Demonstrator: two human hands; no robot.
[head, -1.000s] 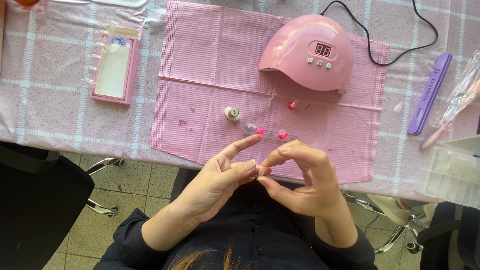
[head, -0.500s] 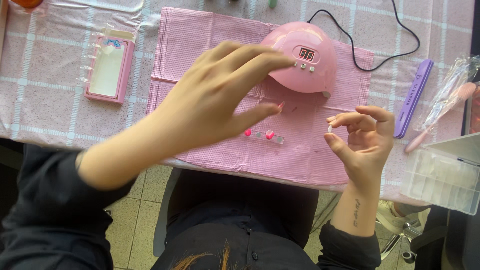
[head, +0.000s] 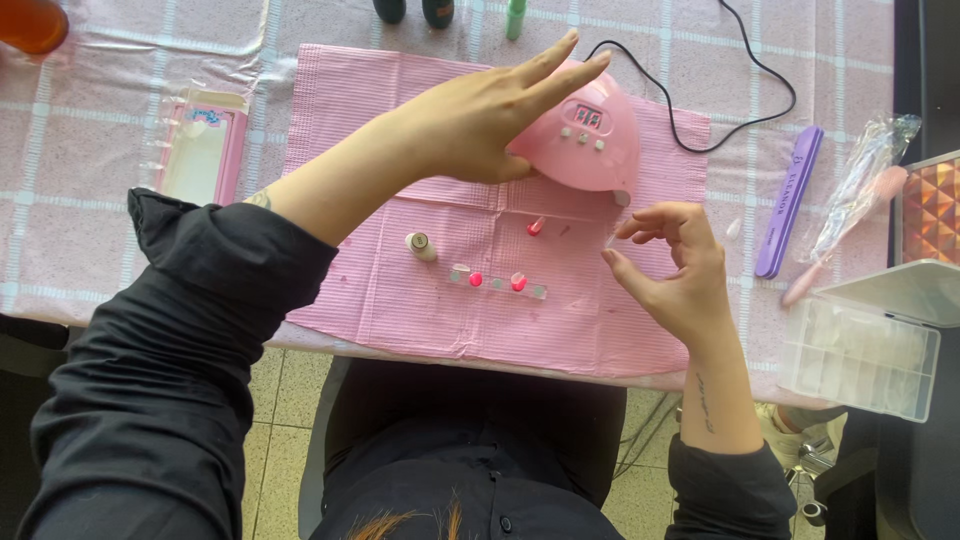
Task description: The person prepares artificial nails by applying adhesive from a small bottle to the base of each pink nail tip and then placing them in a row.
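Fingers of the right hand (head: 672,262) curl loosely, thumb and forefinger pinching a small clear nail tip (head: 609,240) just above the pink paper mat (head: 400,300); the hand sits lower and nearer the body than half a second ago. Beyond it on the mat lies a clear strip (head: 497,283) with two pink painted tips, and a small glue bottle (head: 421,245) lies to its left. The left hand (head: 487,122) is spread flat and open, holding nothing, its fingertips now reaching over the top of the pink nail lamp (head: 585,140), farther forward than before. A purple nail file (head: 788,200) lies to the right, and a clear compartment box (head: 860,355) sits at the table's near right edge.
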